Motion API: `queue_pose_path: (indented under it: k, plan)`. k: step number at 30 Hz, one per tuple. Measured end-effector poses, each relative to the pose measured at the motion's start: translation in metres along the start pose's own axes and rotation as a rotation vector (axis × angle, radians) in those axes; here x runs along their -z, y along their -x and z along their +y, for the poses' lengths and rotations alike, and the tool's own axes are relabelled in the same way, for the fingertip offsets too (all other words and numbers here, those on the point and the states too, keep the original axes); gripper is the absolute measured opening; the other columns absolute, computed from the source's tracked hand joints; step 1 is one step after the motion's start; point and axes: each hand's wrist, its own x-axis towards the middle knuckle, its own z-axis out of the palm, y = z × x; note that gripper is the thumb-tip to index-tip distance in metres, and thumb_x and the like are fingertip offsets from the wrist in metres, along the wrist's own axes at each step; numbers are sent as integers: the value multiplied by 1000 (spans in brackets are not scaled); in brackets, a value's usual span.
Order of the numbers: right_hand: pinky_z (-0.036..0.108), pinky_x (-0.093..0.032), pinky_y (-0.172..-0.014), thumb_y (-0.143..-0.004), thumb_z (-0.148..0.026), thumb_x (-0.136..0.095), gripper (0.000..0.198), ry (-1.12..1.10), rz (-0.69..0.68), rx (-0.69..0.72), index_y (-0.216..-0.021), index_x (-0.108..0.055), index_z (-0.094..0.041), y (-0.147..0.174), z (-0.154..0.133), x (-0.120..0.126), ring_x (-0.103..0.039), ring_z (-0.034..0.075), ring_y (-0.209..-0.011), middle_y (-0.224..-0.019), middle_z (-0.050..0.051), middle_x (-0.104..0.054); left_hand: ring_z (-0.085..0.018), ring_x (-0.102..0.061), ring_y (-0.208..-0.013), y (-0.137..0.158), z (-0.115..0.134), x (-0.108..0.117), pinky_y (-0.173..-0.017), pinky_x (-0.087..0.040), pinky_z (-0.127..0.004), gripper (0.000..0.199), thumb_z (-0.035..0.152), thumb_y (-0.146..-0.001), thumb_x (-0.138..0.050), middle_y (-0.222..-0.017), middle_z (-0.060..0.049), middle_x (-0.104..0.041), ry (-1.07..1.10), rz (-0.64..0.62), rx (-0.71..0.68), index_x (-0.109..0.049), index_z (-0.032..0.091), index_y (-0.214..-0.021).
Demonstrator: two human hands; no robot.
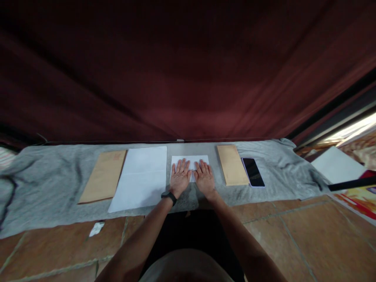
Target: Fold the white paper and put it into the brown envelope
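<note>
A small white sheet of paper (190, 158), perhaps folded, lies on the grey cloth in front of me. Both palms press down on it side by side. My left hand (180, 178), with a dark watch (169, 197) at the wrist, rests flat with its fingers stretched forward. Beside it my right hand (205, 177) is flat too, fingers slightly apart, the thumbs almost meeting. Most of the lower part of the sheet is hidden under the hands. Left of them lies a larger stack or sheet of white paper (143, 176).
Brown envelopes lie at the far left (104, 174) and on the right (232, 166). A phone (253, 172) is beside the right one. The grey cloth (279, 172) covers a tiled floor (288, 231). A dark red curtain (190, 78) hangs behind. A scrap (96, 228) lies on the tiles.
</note>
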Motion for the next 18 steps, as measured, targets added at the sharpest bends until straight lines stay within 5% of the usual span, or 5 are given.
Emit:
queue_pose_path:
  k: [8,18]
  plan:
    - [50,-26,-120,-105,-28,-39,49,32,11,8,-152,-45,-16,-2,1,-3,-35,30,-148,-161,17,-35,-23,-18,-155,-26,13,-6,-127,-12,-48,55,35,-104,-25,-165,-5,-31,28,17,-43,-35,21,-156]
    - [48,-24,-120,-106,-33,-39,49,22,61,-2,-152,-44,-18,-1,2,-8,-35,29,-148,-161,15,-35,-24,-21,-154,-31,-7,-8,-127,-15,-45,60,38,-103,-27,-164,-11,-29,-17,75,5,-32,10,-157]
